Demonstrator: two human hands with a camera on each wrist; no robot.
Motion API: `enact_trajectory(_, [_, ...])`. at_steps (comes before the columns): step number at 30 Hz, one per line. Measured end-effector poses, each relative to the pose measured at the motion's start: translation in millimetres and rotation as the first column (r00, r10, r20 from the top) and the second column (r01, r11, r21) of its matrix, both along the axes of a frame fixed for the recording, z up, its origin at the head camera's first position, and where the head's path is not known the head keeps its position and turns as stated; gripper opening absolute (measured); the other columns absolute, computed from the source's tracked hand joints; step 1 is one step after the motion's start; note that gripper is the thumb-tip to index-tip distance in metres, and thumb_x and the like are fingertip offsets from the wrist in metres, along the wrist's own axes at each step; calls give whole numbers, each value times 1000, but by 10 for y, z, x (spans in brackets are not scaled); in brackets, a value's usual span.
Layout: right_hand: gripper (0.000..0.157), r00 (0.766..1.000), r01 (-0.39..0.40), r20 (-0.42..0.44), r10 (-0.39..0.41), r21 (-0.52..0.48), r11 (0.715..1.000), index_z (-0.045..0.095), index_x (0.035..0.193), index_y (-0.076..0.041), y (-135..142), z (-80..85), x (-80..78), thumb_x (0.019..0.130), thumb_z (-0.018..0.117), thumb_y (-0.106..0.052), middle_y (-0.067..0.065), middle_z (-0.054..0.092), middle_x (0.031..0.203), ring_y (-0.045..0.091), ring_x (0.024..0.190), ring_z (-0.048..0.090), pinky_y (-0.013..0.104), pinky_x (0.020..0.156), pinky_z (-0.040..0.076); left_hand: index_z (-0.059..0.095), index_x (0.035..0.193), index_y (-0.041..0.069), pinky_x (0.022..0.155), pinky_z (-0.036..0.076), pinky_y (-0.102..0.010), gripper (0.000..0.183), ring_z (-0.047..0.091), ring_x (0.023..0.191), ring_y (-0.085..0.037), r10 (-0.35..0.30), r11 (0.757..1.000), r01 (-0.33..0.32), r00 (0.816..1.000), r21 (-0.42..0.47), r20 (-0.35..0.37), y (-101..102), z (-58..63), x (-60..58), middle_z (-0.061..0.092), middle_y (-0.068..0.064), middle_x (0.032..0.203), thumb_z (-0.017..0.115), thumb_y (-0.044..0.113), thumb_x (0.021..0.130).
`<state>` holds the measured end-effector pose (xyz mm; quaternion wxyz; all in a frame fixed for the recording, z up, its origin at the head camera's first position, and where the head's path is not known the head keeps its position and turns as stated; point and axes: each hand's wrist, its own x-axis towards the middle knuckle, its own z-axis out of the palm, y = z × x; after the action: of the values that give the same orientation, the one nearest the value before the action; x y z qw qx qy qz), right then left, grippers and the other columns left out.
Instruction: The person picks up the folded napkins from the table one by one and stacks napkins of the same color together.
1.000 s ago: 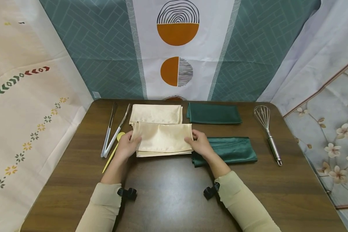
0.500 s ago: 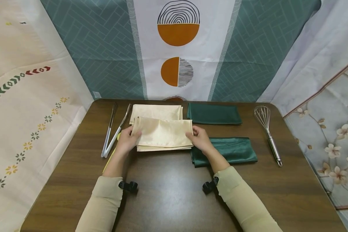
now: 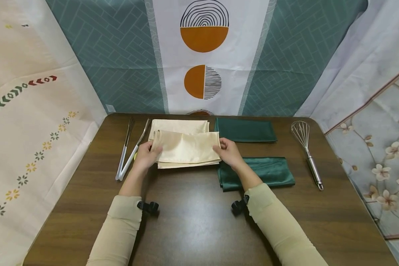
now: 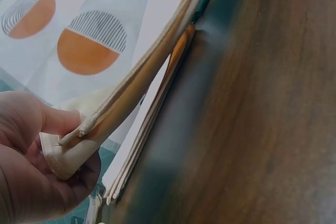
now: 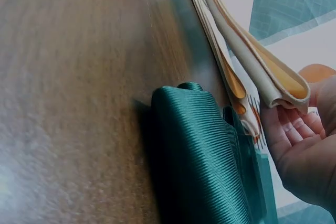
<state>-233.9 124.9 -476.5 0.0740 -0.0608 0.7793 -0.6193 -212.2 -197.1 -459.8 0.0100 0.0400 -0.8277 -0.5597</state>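
Observation:
A folded cream satin napkin (image 3: pixel 187 147) is held up between both hands, clear of the table. My left hand (image 3: pixel 146 155) pinches its left end, thumb on top and fingers beneath; the left wrist view shows the folded layers (image 4: pixel 134 95) in that grip. At the opposite end, my right hand (image 3: pixel 231 152) pinches the right edge the same way. Behind and below it, another folded cream napkin (image 3: pixel 180 125) lies on the table, its front part covered in the head view. Its stacked layers (image 5: pixel 220 51) show beneath the held one in the right wrist view.
Two folded dark green napkins lie to the right, one at the back (image 3: pixel 246 130) and a shinier one (image 3: pixel 267 171) beside my right forearm. A whisk (image 3: pixel 307 149) is at far right. White-handled tongs (image 3: pixel 128 159) lie left; a yellow utensil (image 3: pixel 135 156) is mostly hidden by my left hand.
Both hands have moved the held cream napkin away from me, toward the back of the table, so it covers more of the cream napkin behind. The grips look the same.

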Motion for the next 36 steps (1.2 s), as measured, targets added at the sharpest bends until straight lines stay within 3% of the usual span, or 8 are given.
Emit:
enact_trajectory(6, [31, 1000, -8, -4, 8, -11, 1000, 61, 126, 9, -3, 8, -57, 101, 61, -10, 23, 72, 100, 11, 66, 60, 23, 59, 49, 65, 120, -10, 70, 51, -23, 27, 60, 84, -19, 8, 1000, -8, 1000, 20, 17, 6, 37, -72, 66, -23, 104, 61, 8, 100])
enact_trajectory(12, [24, 1000, -1, -18, 1, -16, 1000, 63, 120, 8, -20, 19, -114, 101, 59, -7, 11, 69, 83, 11, 59, 55, 24, 57, 47, 63, 122, -11, 71, 51, -22, 29, 59, 85, -18, 3, 999, -4, 1000, 34, 27, -21, 28, -159, 65, -23, 107, 61, 8, 100])
enact_trajectory(23, [27, 1000, 6, 2, -6, -5, 1000, 61, 124, 6, -64, 55, -249, 102, 59, -8, 18, 72, 98, 10, 68, 63, 24, 60, 51, 59, 129, -12, 74, 51, -22, 34, 60, 88, -17, -14, 996, 8, 997, 87, 70, -72, 12, -355, 61, -24, 114, 58, 9, 102])
enact_trajectory(30, [28, 1000, 20, 11, -20, 5, 1000, 62, 125, 6, -99, 79, -334, 101, 61, -10, 9, 68, 86, 11, 62, 57, 24, 59, 47, 56, 134, -11, 76, 50, -20, 38, 58, 89, -15, -19, 992, 5, 994, 126, 106, -127, -54, -478, 60, -20, 113, 59, 10, 102])
enact_trajectory(36, [29, 1000, 16, 20, -16, 15, 1000, 61, 126, 4, -114, 81, -389, 101, 61, -12, 2, 61, 77, 11, 62, 54, 24, 60, 46, 57, 134, -9, 73, 52, -20, 37, 60, 87, -14, -20, 990, 4, 993, 138, 112, -139, -40, -555, 60, -18, 113, 59, 8, 102])
